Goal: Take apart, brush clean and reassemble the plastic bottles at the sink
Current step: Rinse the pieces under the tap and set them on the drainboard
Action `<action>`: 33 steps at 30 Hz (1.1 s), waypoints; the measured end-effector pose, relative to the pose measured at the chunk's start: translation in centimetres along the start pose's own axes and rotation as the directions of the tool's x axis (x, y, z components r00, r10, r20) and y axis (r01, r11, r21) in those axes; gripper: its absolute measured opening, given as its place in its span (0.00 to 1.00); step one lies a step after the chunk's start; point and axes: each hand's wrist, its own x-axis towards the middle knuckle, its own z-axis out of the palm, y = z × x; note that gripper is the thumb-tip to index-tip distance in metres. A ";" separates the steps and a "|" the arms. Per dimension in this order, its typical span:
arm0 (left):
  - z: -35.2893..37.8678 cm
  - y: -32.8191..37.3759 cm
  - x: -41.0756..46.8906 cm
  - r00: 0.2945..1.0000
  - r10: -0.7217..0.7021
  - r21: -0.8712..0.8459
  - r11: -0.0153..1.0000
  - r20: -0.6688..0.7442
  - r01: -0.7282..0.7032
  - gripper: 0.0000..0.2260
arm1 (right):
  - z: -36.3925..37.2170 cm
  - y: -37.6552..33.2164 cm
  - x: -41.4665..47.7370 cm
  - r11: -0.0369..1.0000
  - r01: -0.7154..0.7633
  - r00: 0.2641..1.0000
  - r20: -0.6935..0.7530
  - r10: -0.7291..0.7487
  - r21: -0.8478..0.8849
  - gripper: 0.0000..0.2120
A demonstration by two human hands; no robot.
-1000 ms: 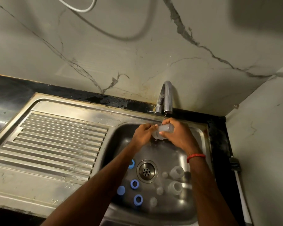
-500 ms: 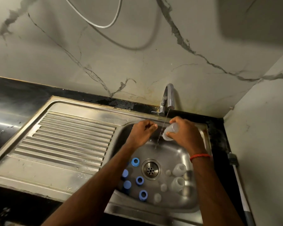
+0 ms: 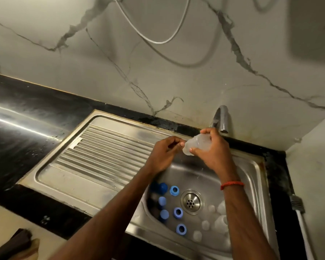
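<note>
The right hand (image 3: 214, 156) grips a clear plastic bottle (image 3: 197, 145) at the centre right of the frame. It is held on its side over the back of the sink (image 3: 255, 166), with the mouth pointing left. The left hand (image 3: 164, 153) is curled, its fingertips pressed together just at the mouth; whether they pinch something small, I cannot tell.

This looks like work on the bottle's opening. It is better to keep the bottle over the basin, so a slipped piece falls inside.

The tap (image 3: 221, 119) spout is just beside the right hand, so lifting there is risky. Blue caps (image 3: 177, 212) and clear pieces (image 3: 220, 222) crowd the basin floor around the drain (image 3: 191, 201). The ribbed drainboard (image 3: 105, 147) at the left gives more room than the dark bench (image 3: 26, 113) beyond it.
</note>
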 end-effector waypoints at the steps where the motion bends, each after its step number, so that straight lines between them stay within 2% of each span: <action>1: -1.3 -0.3 -0.1 0.999 0.013 -0.010 1.000 -0.034 -0.014 0.08 | 0.8 -0.9 0.3 1.000 0.027 0.999 0.027 -0.027 0.013 0.30; 3: -3.1 -0.9 -0.2 0.995 0.039 -0.024 0.999 -0.090 -0.041 0.09 | 1.9 -2.4 0.4 0.997 0.070 0.994 0.088 -0.071 0.020 0.31; 8: -7.9 -3.0 -0.6 0.983 -0.041 -0.024 0.999 -0.181 0.037 0.10 | 6.5 -5.9 1.1 0.987 0.111 0.972 0.194 -0.132 0.114 0.35; 15: -16.2 -7.3 -3.5 0.948 -0.107 -0.008 0.994 -0.299 0.110 0.10 | 14.8 -11.4 1.3 0.961 0.202 0.905 0.340 -0.256 0.188 0.32; 22: -22.4 -11.7 -6.7 0.922 -0.253 -0.040 0.967 -0.293 0.252 0.08 | 22.2 -13.5 1.1 0.968 0.114 0.857 0.470 -0.210 0.225 0.37; 26: -24.6 -13.8 -8.0 0.922 -0.278 -0.008 0.958 -0.271 0.286 0.09 | 25.4 -13.4 1.0 0.974 0.100 0.836 0.514 -0.193 0.203 0.33; 33: -26.9 -16.6 -9.1 0.921 -0.308 -0.032 0.950 -0.239 0.310 0.07 | 29.1 -12.7 0.3 0.977 0.053 0.814 0.558 -0.163 0.208 0.37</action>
